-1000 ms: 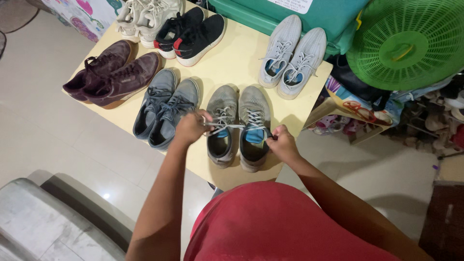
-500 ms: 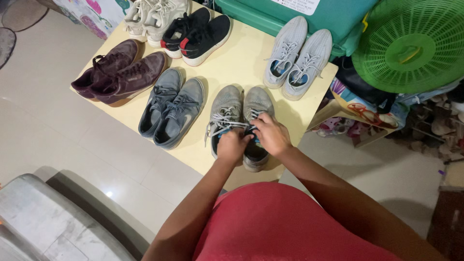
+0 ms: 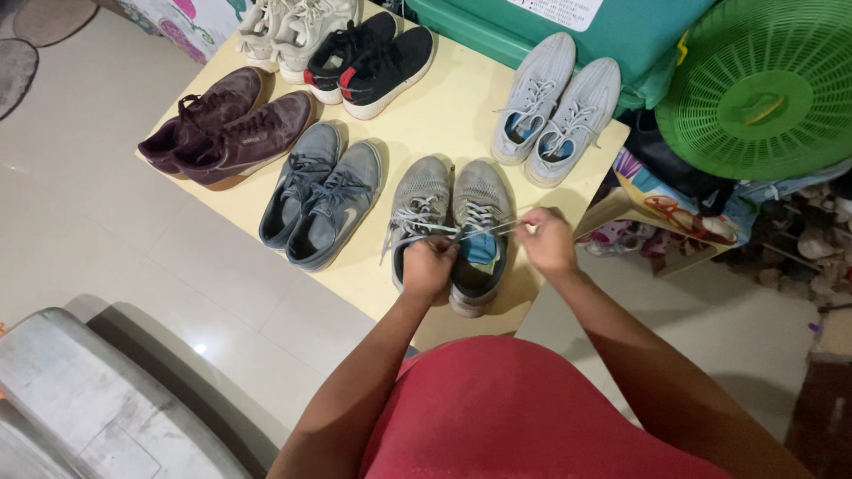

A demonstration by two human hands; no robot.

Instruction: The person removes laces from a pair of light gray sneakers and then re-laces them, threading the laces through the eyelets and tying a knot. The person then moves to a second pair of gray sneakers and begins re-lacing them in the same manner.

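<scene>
1. Both hands pinch white laces (image 3: 497,229) of a grey mesh shoe (image 3: 477,238): the left hand (image 3: 429,266) grips closed over the tongue, and the right hand (image 3: 546,241) holds a lace end out past the shoe's right side.
2. Half a second ago both hands were bunched together over the tongue; now the right has drawn away and the lace runs taut, so a knot looks to be tightening.
3. This shoe sits at the near edge of a pale yellow counter (image 3: 444,115), touching its grey partner (image 3: 415,213).
4. Blue-grey sneakers (image 3: 324,195) lie just left; maroon shoes (image 3: 226,129) farther left; a green plastic basket (image 3: 763,89) at upper right.
</scene>
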